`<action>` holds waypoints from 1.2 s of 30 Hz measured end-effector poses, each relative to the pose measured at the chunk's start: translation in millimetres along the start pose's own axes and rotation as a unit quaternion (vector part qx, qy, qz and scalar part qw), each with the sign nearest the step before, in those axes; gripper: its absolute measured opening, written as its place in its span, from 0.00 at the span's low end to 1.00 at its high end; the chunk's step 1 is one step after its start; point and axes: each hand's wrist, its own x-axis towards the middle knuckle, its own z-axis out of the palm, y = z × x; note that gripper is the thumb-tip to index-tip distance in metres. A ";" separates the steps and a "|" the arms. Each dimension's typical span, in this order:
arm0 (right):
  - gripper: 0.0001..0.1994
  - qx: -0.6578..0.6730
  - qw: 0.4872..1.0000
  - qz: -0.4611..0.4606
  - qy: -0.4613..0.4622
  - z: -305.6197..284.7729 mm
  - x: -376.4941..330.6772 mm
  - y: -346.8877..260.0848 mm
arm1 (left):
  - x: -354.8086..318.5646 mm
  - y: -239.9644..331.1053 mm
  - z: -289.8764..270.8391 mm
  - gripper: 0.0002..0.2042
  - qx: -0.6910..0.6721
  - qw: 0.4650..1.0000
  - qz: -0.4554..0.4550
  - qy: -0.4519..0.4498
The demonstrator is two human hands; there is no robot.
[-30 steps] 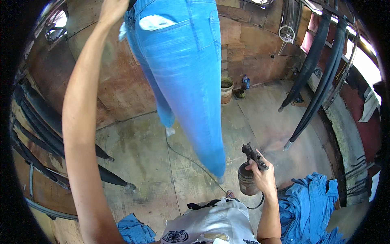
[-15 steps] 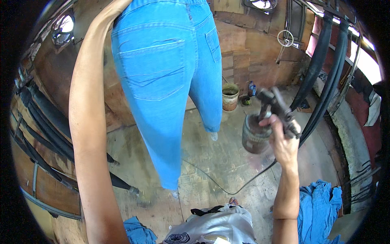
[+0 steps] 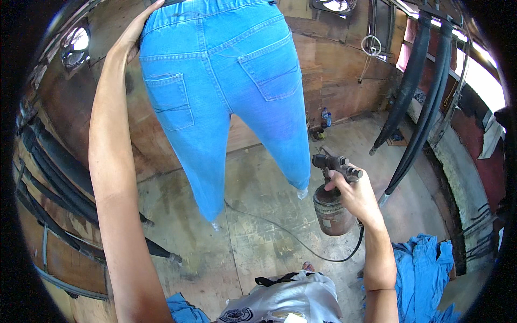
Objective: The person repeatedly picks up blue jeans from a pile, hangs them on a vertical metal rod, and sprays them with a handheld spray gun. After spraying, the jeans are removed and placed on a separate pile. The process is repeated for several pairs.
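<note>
Bright blue jeans (image 3: 215, 91) hang upright before me, back side facing me, their legs filled out and clear plastic showing at the hems. A purplish tint lies on the right back pocket and the thigh below it. At the upper left, my left hand (image 3: 141, 29) holds the jeans at the edge of the waistband; its fingers are partly hidden. My right hand (image 3: 353, 194) is closed around the handle of a spray gun (image 3: 336, 166) with a stained round cup (image 3: 331, 212) beneath. The gun is right of the right trouser leg, apart from it, its nozzle toward the left.
A dark hose (image 3: 301, 245) curves from the gun across the floor. Blue garments (image 3: 423, 274) are heaped at the lower right, with another blue cloth (image 3: 186, 309) at the lower left. Black tubes hang at right (image 3: 406, 81) and left (image 3: 59, 161). Bottles (image 3: 325, 117) stand by the back wall.
The jeans have turned, bringing the right back pocket and its purplish patch into fuller view. My right hand has lowered the spray gun and moved it left. My left hand stays at the waistband.
</note>
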 end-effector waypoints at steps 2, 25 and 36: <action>0.10 0.061 0.990 -0.116 0.050 -2.9 -2.5 -5.3 | 13.6 -9.7 -10.2 0.35 0.005 1.000 -0.009 0.000; 0.23 0.124 0.972 -0.169 0.111 66.0 -9.5 -38.0 | -14.8 -2.9 2.3 0.26 0.002 0.995 0.086 -0.043; 0.21 0.048 0.981 -0.145 0.121 77.8 6.5 -34.5 | -25.1 19.5 12.1 0.39 0.209 0.970 0.124 -0.001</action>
